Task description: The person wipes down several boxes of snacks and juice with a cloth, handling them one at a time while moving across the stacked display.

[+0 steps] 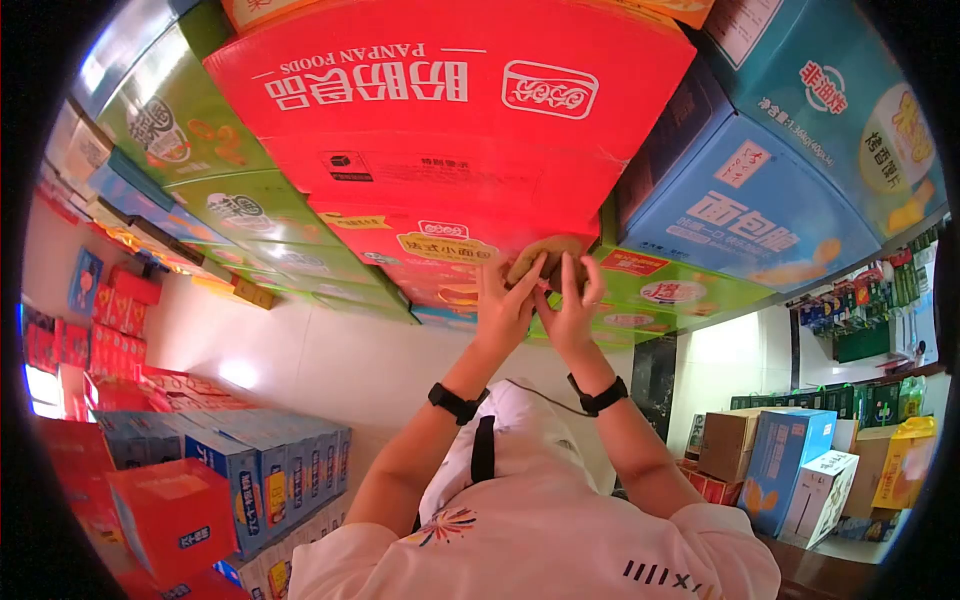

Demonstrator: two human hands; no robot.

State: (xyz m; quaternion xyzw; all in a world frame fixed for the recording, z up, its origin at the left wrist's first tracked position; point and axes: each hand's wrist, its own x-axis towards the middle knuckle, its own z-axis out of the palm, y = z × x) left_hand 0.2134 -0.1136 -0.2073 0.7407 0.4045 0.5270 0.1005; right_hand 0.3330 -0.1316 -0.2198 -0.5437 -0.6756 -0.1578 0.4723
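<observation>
Both of my hands are raised in front of the stacked cartons, close together at a brown rounded thing (541, 255) that looks like a roll of tape. My left hand (508, 298) grips it from the left, with its fingers pointing up along the near face. On the other side, my right hand (574, 300) has its fingers bent around the right part. A small pink bit (543, 284) shows between the fingertips. Just behind the hands stands a red carton of small bread (440, 245), under a larger red carton (430, 130).
Green cartons (250, 210) are stacked left of the red ones, and a blue carton (740, 205) stands to the right. Pale floor tiles (330, 370) lie below. Blue drink cases (270, 470) and a red box (175, 515) fill the lower left; more boxes (790, 460) stand lower right.
</observation>
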